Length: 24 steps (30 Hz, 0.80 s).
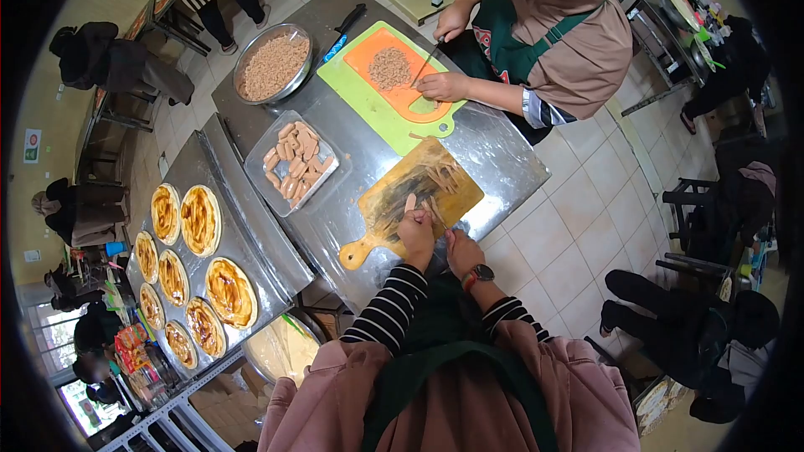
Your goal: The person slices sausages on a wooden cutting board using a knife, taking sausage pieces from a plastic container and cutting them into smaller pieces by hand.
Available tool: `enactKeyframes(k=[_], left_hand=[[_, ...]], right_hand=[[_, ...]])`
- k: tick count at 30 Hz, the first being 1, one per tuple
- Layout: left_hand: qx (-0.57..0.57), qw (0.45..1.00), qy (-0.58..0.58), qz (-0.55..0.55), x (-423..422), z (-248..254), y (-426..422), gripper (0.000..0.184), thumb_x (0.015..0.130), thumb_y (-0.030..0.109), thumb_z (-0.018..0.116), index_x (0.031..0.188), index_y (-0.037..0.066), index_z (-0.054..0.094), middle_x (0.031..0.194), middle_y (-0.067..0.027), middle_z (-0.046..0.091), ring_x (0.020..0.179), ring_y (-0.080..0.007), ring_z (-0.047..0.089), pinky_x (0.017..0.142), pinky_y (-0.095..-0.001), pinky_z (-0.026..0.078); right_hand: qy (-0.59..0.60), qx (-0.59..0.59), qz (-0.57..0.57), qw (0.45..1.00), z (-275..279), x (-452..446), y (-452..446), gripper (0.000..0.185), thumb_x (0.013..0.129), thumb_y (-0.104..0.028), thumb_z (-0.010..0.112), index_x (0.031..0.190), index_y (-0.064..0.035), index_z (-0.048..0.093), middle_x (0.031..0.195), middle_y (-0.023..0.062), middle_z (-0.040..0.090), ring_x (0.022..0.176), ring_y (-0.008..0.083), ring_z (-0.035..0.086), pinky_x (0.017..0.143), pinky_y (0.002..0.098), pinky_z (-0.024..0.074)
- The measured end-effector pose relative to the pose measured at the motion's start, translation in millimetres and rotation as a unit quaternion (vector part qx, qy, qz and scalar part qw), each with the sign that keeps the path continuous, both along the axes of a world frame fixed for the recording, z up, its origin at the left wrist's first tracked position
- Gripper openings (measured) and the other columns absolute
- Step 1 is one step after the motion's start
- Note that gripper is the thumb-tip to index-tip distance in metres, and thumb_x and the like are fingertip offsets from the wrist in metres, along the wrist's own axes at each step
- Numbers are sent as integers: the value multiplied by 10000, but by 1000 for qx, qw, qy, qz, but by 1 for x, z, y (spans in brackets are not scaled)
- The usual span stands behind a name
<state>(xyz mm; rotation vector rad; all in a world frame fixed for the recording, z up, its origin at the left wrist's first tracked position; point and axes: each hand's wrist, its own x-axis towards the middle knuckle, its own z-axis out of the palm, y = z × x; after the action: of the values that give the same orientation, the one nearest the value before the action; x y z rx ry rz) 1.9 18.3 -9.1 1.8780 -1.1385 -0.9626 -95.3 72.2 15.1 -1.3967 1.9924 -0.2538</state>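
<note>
My left hand (416, 234) is over the wooden cutting board (375, 238), its fingers closed on a pale pink sausage piece (410, 202). Thin cut sausage strips (444, 180) lie on the board's far right part. My right hand (462, 253), with a watch on the wrist, is closed at the board's near right edge. What it grips is mostly hidden; a thin dark line runs from it toward the strips. Left of the board, a clear plastic tub (266, 188) holds several sausage pieces.
Across the metal table (502, 163), a co-worker's hand (444, 86) steadies an orange board (364, 57) while the other holds a knife (427, 64). A metal bowl (306, 75) of chopped meat and a black-handled knife (351, 18) lie beyond. Sauced pizza bases (201, 220) cover the left table.
</note>
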Motion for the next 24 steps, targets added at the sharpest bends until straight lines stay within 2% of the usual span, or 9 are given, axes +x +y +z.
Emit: enactKeyframes(k=[6,15,24], left_hand=[[6,1000,-16,-2,2,1,-1,106,719,83,646,736,-14,606,635,-121,616,559,-201,598,550,-296,468],[-13,1000,-19,-12,1,6,0,69,715,59,622,722,-8,605,632,-117,613,566,-191,600,555,-285,469],[0,1000,-21,-5,0,1,-1,66,711,62,608,721,-3,613,646,-111,621,581,-203,607,579,-295,478]], right_hand=[[-5,36,14,999,7,2,-1,425,915,-376,265,896,-33,515,767,231,592,729,409,566,647,490,449],[-14,27,27,999,7,4,-9,413,916,-363,271,899,-30,514,771,229,592,734,400,567,649,485,450],[-47,32,55,997,-15,0,-22,474,911,-396,260,915,-14,540,752,251,590,744,412,575,672,496,453]])
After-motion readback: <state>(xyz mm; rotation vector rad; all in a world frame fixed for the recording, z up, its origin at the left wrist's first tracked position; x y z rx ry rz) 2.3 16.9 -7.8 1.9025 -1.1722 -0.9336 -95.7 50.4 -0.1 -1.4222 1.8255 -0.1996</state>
